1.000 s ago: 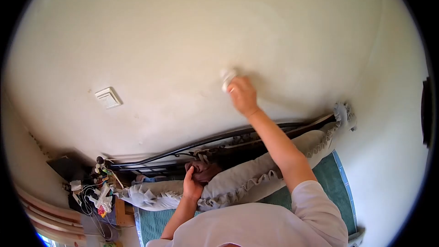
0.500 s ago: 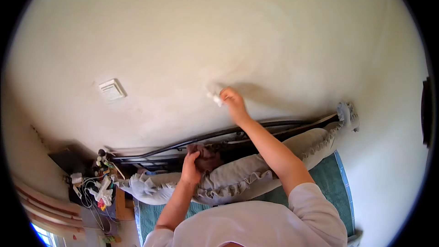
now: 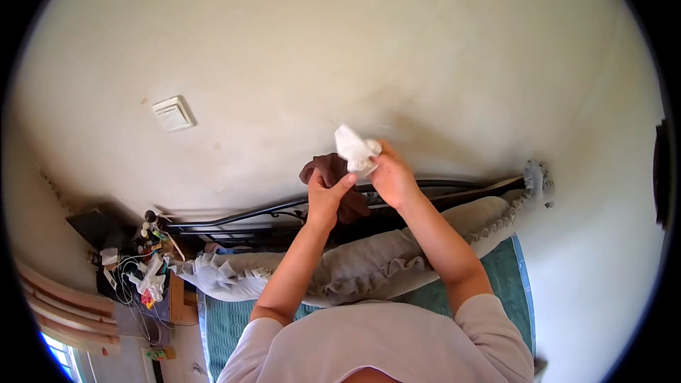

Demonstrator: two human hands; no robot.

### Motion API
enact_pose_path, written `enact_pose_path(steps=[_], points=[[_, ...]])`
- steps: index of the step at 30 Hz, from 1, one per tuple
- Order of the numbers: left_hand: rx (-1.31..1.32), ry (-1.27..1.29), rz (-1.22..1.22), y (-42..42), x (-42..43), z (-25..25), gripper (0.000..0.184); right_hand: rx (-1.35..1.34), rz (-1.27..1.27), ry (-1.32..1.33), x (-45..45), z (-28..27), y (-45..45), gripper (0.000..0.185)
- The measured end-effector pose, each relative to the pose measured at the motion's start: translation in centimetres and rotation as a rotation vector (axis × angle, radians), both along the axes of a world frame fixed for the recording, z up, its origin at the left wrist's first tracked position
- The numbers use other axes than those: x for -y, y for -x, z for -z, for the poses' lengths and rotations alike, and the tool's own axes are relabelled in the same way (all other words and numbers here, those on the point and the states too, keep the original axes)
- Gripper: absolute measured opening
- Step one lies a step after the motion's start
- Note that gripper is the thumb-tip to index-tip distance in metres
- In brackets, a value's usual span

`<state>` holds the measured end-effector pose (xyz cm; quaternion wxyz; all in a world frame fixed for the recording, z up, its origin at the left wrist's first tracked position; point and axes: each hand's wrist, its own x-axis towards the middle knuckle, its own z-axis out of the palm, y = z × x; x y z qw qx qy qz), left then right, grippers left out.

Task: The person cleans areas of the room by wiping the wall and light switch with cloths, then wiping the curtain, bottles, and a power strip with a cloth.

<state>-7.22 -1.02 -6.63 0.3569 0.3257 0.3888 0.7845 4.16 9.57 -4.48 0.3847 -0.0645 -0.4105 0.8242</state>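
A dark brown cloth is bunched in my left hand, its folds hanging down in front of the bed's black headboard. My right hand holds a crumpled white tissue between thumb and fingers, just above and to the right of the cloth. Both hands are close together in front of the pale wall, and the tip of my left thumb is at the tissue's lower edge.
A white light switch is on the wall at left. Below are the black metal headboard, a long grey ruffled cushion and a green bed mat. Cables and bags clutter a bedside table at lower left.
My right hand has come down from the wall with the white tissue, towards my left hand. My left hand has risen with the brown cloth, and the two now meet.
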Motion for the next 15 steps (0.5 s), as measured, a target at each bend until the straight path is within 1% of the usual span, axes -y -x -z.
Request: enact_pose_path(steps=[1, 2, 4, 5, 6, 8, 9, 10, 12, 13, 14, 15], points=[[-0.039, 0.02, -0.086, -0.6, -0.6, 0.1, 0.028, 0.031, -0.012, -0.053, 0.0, 0.8, -0.3, 0.016], [-0.044, 0.02, -0.072, -0.5, -1.0, 0.9, 0.028, 0.028, 0.002, -0.052, -0.2, 1.6, -0.7, 0.016], [-0.119, 0.017, -0.104, -0.7, -1.2, 1.4, 0.026, 0.311, 0.124, -0.103, -0.6, 2.6, -1.6, 0.017], [0.009, 0.04, -0.085, -1.3, -0.9, 1.8, 0.025, 0.353, 0.223, -0.26, -1.0, 3.2, -1.9, 0.027], [0.003, 0.042, -0.074, -1.5, -0.9, 2.0, 0.025, 0.35, 0.234, -0.255, -0.7, 2.8, -2.5, 0.027], [-0.011, 0.133, -0.132, -1.6, -1.0, 2.9, 0.024, 0.535, 0.724, -1.07, 0.6, 0.7, -3.5, 0.041], [-0.045, 0.102, -0.103, -1.5, -1.1, 3.0, 0.015, 0.52, 0.645, -1.115, 1.1, 0.4, -3.6, 0.051], [-0.049, 0.106, -0.097, -1.5, -1.0, 3.2, 0.015, 0.522, 0.652, -1.109, 1.0, 0.7, -3.5, 0.051], [0.094, 0.144, 0.174, -1.6, -0.2, 3.0, 0.008, 0.519, 0.315, -1.173, 1.2, 1.3, -3.5, 0.049], [0.101, 0.119, 0.21, -1.3, 0.0, 3.5, 0.015, 0.558, 0.267, -1.025, 1.3, 0.7, -3.7, 0.042], [0.101, 0.116, 0.212, -1.3, 0.1, 4.0, 0.015, 0.559, 0.269, -1.027, 0.7, 0.8, -3.7, 0.042], [0.152, 0.034, 0.2, -1.3, 0.3, 4.2, 0.018, 0.535, 0.33, -1.089, 0.1, 0.6, -3.8, 0.038]])
